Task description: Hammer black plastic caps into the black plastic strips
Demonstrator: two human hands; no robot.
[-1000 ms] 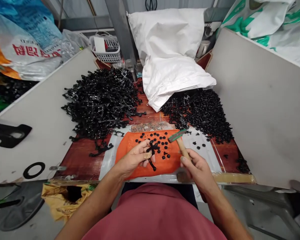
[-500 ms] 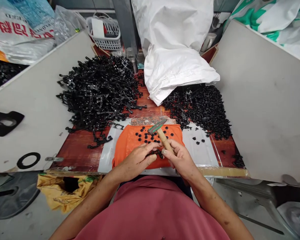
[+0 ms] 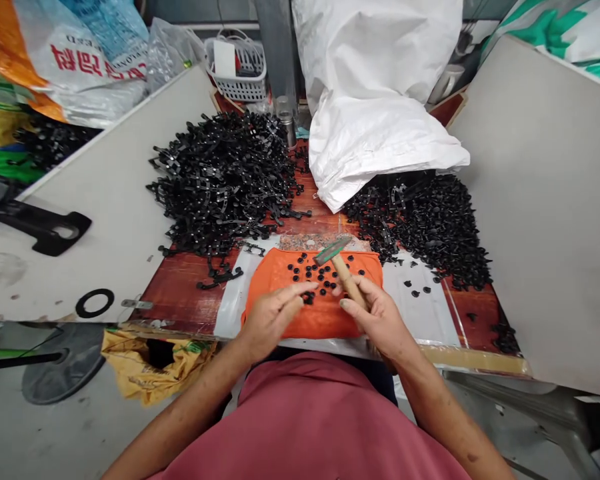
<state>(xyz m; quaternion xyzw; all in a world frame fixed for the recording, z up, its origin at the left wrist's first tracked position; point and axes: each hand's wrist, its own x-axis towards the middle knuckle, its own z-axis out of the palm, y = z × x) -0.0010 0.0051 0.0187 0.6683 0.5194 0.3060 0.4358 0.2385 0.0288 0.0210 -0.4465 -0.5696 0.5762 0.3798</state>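
Soft, even light whitens the far sack [image 3: 385, 113]; faint sheen marks the red bench [image 3: 180, 287]; wide-angle distortion stretches the edges.

- Upper garment: a plain, dusty-red cloth shirt [image 3: 305, 420], one solid colour across every part I can see from here; surface matte.
- Shirt condition: shallow creases run crosswise near its front edge; below them the fabric rounds smoothly over the torso.
- Shirt marking: one tiny dark fleck [image 3: 337, 478] at the lower limit of view, nature undetermined.
- Sleeves: out of view; length cannot be stated.
- Lower garment: very dark cloth [image 3: 375, 375] at the lap, just showing beyond the shirt; cut mostly hidden.
- Left forearm [image 3: 190, 407]: bare along its visible length.
- Right forearm [image 3: 440, 407]: likewise bare; one small oval mark [image 3: 473, 458] towards the elbow end.
- Left hand [image 3: 270, 317] and right hand [image 3: 380, 310]: both bare, wrists included.
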